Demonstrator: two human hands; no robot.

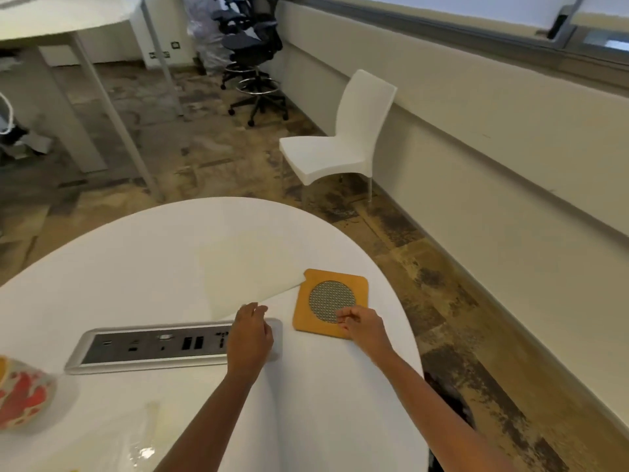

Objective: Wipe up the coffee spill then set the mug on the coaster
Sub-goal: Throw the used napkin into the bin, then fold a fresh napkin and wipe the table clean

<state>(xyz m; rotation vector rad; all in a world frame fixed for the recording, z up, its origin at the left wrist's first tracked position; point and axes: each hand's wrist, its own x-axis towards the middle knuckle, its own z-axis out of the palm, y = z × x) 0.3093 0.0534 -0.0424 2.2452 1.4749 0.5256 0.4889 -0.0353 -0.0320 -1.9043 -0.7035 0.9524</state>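
Note:
An orange square coaster [306,315] with a grey mesh disc lies flat near the right edge of the white oval table [136,267]. My right hand [362,327] rests on the coaster's near corner, fingers curled and pinched on it. My left hand [250,337] hovers palm down over the right end of the table's socket panel, fingers loosely apart and holding nothing. A mug [20,393] with a red and orange pattern shows partly at the far left edge, seemingly tilted. A wet, pale sheen of spill [149,444] glistens on the table near the front.
A grey recessed socket panel [153,345] runs across the table's middle. Beyond the table stand a white plastic chair [343,141], black office chairs [252,49] and another white desk [68,15] at back left. A wall runs along the right.

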